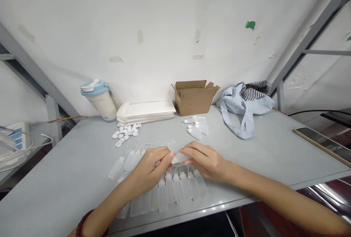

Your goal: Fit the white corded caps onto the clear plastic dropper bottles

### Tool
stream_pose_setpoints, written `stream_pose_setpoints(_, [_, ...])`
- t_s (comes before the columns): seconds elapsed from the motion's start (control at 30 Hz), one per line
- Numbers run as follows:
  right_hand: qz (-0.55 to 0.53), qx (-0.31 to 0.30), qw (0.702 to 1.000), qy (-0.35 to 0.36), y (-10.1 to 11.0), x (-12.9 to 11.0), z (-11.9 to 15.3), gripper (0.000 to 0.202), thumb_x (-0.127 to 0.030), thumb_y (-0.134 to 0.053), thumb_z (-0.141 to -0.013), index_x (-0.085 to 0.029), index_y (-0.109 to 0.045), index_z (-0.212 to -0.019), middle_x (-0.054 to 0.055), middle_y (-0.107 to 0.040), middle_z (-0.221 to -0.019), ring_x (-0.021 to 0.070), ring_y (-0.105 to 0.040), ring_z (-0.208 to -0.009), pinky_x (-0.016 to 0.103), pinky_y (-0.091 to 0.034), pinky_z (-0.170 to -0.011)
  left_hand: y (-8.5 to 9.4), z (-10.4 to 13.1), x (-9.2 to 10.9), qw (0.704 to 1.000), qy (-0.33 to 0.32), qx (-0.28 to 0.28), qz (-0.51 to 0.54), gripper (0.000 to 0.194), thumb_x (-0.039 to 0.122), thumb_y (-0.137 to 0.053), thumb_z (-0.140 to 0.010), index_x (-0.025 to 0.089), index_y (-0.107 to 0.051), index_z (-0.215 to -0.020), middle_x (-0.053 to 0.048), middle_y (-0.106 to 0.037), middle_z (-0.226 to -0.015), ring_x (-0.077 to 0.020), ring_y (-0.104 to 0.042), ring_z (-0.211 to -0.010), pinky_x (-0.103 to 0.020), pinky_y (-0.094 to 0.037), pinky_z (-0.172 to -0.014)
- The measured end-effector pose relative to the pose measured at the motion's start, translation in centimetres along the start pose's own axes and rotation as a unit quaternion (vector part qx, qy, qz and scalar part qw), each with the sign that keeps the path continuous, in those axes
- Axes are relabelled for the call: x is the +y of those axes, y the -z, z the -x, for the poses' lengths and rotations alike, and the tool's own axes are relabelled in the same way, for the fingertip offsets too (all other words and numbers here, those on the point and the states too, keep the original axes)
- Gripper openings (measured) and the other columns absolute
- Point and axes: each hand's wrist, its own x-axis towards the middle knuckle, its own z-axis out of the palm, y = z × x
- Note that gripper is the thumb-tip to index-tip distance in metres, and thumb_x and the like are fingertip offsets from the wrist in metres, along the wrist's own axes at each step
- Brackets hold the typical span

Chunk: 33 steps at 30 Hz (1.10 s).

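Note:
Between my two hands is a small translucent plastic bottle (pixel 180 157), held above the grey table. My left hand (pixel 153 167) pinches its left end, where a whitish neck or cap partly shows between thumb and fingers. The fingers of my right hand (pixel 207 161) are closed round the bottle's right end. Below my hands lies a row of several similar bottles (pixel 184 186) with thin white tubes or cords at their tops. A second row (pixel 117 166) lies behind and is partly hidden by my left hand. Several small white caps (pixel 126 133) are piled loosely farther back on the left.
Along the wall stand a blue-lidded cup (pixel 100 101), a stack of white envelopes or sheets (pixel 148 112), an open cardboard box (pixel 195 101) and a light-blue cloth bag (pixel 236 101). A few more bottles (pixel 196 127) lie before the box. A phone (pixel 325 143) rests at the right edge.

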Motion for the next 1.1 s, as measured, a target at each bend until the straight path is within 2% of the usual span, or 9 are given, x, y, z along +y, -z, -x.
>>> stream_pose_setpoints(0.13, [-0.016, 0.017, 0.999, -0.022, 0.0, 0.0, 0.0, 0.026, -0.024, -0.042, -0.097, -0.013, -0.048, -0.119, 0.008, -0.058, -0.082, 0.0155, -0.055, -0.069, 0.024, -0.050, -0.059, -0.1, 0.1, -0.1, 0.995, -0.053, 0.080, 0.000, 0.039, 0.028, -0.035, -0.096, 0.017, -0.055, -0.065, 0.000, -0.055, -0.062, -0.0134, -0.053, -0.059, -0.025, -0.039, -0.060])
stream_pose_setpoints(0.2, [-0.019, 0.019, 0.999, -0.026, 0.0, 0.0, 0.1, 0.026, -0.024, -0.042, -0.097, -0.013, -0.048, -0.120, 0.008, -0.058, -0.082, 0.0156, -0.054, -0.068, 0.025, -0.050, -0.059, 0.1, 0.1, 0.0, 0.994, -0.063, 0.091, 0.003, 0.036, 0.027, -0.036, -0.096, 0.017, -0.059, -0.070, -0.001, -0.058, -0.065, -0.0141, -0.055, -0.062, -0.025, -0.040, -0.062])
stream_pose_setpoints(0.4, [0.010, 0.043, 0.999, 0.010, -0.1, 0.1, -0.1, 0.025, -0.015, -0.043, -0.095, -0.014, -0.048, -0.119, 0.009, -0.060, -0.084, 0.0160, -0.057, -0.072, 0.024, -0.050, -0.058, 1.1, 0.0, 0.5, 0.999, -0.003, -0.052, -0.006, 0.040, 0.032, -0.040, -0.096, 0.017, -0.058, -0.064, -0.001, -0.061, -0.067, -0.0130, -0.056, -0.063, -0.022, -0.039, -0.057])
stream_pose_setpoints(0.53, [0.016, 0.058, 0.998, 0.016, -0.1, 0.1, -0.2, 0.025, -0.012, -0.045, -0.093, -0.013, -0.049, -0.118, 0.010, -0.061, -0.086, 0.0158, -0.057, -0.073, 0.023, -0.049, -0.059, 0.9, 0.1, 0.6, 0.998, 0.000, -0.055, -0.005, 0.025, 0.035, -0.054, -0.089, 0.018, -0.063, -0.074, 0.001, -0.062, -0.070, -0.0130, -0.057, -0.064, -0.020, -0.040, -0.055])
stream_pose_setpoints(0.67, [0.026, 0.039, 0.998, -0.036, -0.1, 1.4, 0.2, 0.022, -0.022, -0.045, -0.095, -0.012, -0.053, -0.112, 0.009, -0.061, -0.082, 0.0157, -0.055, -0.066, 0.025, -0.047, -0.055, 1.6, 0.0, 0.1, 0.999, 0.036, -0.006, -0.028, 0.019, 0.034, -0.056, -0.087, 0.019, -0.068, -0.082, -0.001, -0.068, -0.075, -0.0151, -0.060, -0.067, -0.021, -0.043, -0.057])
stream_pose_setpoints(0.8, [0.036, 0.046, 0.991, -0.121, -0.1, 3.7, 0.5, 0.021, -0.025, -0.044, -0.095, -0.014, -0.056, -0.108, 0.005, -0.059, -0.075, 0.0137, -0.053, -0.059, 0.024, -0.046, -0.055, 4.3, -0.2, -1.3, 0.992, 0.087, 0.080, -0.054, 0.027, 0.039, -0.051, -0.086, 0.019, -0.067, -0.079, -0.002, -0.070, -0.073, -0.0169, -0.063, -0.067, -0.023, -0.046, -0.060])
stream_pose_setpoints(0.9, [0.099, 0.020, 0.981, -0.168, -0.3, 5.3, 0.9, 0.025, -0.024, -0.042, -0.095, -0.016, -0.056, -0.115, 0.007, -0.062, -0.084, 0.0148, -0.057, -0.066, 0.025, -0.048, -0.059, 6.8, -0.2, -3.3, 0.976, 0.135, 0.146, -0.091, 0.033, 0.046, -0.049, -0.083, 0.018, -0.066, -0.084, -0.003, -0.070, -0.071, -0.0183, -0.064, -0.065, -0.025, -0.048, -0.062])
stream_pose_setpoints(0.97, [0.168, -0.005, 0.970, -0.178, -0.7, 6.1, 1.1, 0.028, -0.023, -0.041, -0.095, -0.016, -0.056, -0.117, 0.009, -0.064, -0.092, 0.0176, -0.060, -0.076, 0.027, -0.048, -0.062, 8.3, -0.2, -4.8, 0.954, 0.167, 0.191, -0.157, 0.037, 0.048, -0.047, -0.080, 0.018, -0.066, -0.089, -0.004, -0.071, -0.075, -0.0198, -0.065, -0.068, -0.026, -0.048, -0.064])
stream_pose_setpoints(1.1, [0.230, -0.004, 0.952, -0.203, -1.6, 7.4, 1.5, 0.030, -0.023, -0.043, -0.094, -0.013, -0.060, -0.115, 0.014, -0.065, -0.096, 0.0259, -0.056, -0.092, 0.034, -0.046, -0.072, 9.9, 0.0, -7.4, 0.921, 0.201, 0.211, -0.258, 0.036, 0.043, -0.046, -0.077, 0.016, -0.067, -0.090, -0.008, -0.072, -0.079, -0.0254, -0.066, -0.073, -0.033, -0.048, -0.071])
